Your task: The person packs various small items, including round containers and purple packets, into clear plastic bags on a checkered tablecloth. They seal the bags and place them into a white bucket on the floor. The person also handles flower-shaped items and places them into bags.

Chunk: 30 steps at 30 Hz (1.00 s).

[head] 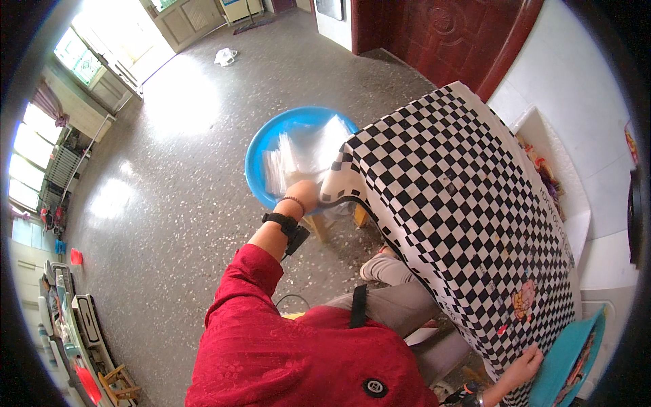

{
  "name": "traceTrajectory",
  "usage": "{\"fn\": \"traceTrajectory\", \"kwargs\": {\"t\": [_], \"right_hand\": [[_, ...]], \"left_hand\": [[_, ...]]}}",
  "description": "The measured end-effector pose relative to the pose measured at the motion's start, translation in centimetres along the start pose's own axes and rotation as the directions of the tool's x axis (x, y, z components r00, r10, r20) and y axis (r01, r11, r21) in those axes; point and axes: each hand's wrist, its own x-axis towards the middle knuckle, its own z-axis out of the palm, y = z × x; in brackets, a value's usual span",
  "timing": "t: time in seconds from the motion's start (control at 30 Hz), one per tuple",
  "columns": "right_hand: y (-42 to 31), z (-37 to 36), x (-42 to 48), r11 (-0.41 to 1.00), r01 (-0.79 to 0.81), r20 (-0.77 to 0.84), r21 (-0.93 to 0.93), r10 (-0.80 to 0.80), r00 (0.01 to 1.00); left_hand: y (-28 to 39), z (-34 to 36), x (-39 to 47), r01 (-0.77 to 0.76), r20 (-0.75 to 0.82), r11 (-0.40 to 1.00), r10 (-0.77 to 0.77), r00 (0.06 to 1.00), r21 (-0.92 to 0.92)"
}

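Observation:
My left hand [302, 194] reaches over the near rim of a round blue plastic basin [253, 175]. Stacks of clear plastic bags [278, 162] lie in this basin. Its fingertips are hidden, so any grip on the bags cannot be made out. My right hand [527, 364] is at the near end of a table under a black-and-white checkered tablecloth [432, 168]. Its fingers are curled close to the side of a teal plastic basin [557, 358], which holds small items I cannot identify. Whether something is pinched there is unclear.
A white foam box [577, 224] with colourful packages stands between the table and the wall. Wooden legs [316, 226] show below the blue basin. Ahead are a dark red door [432, 35] and a white plastic bag [226, 57] on the speckled floor. A small wooden stool [119, 385] is at lower left.

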Motion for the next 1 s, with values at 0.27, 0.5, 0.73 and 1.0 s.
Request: {"fn": "traceTrajectory", "kwargs": {"t": [0.27, 0.5, 0.73, 1.0], "right_hand": [[-0.9, 0.0, -0.8, 0.998, -0.026, 0.006, 0.062, 0.026, 1.0], [-1.4, 0.0, -1.0, 0.989, 0.028, -0.037, 0.147, -0.023, 0.999], [0.5, 0.2, -0.3, 0.995, 0.076, -0.001, 0.071, -0.076, 0.997], [1.3, 0.8, -0.3, 0.988, 0.07, -0.02, 0.138, -0.068, 0.997]], "left_hand": [[-0.1, -1.0, -0.6, -0.06, -0.128, 0.995, 0.069, 0.989, 0.075], [-1.3, -2.9, -2.7, -0.221, -0.305, 0.954, 0.153, 0.94, -0.202], [-1.6, -6.4, -4.8, -0.197, -0.415, 0.802, -0.069, 0.907, -0.564], [0.6, -12.4, -6.8, -0.375, -0.407, 0.236, -0.106, 0.907, -0.897]]}}
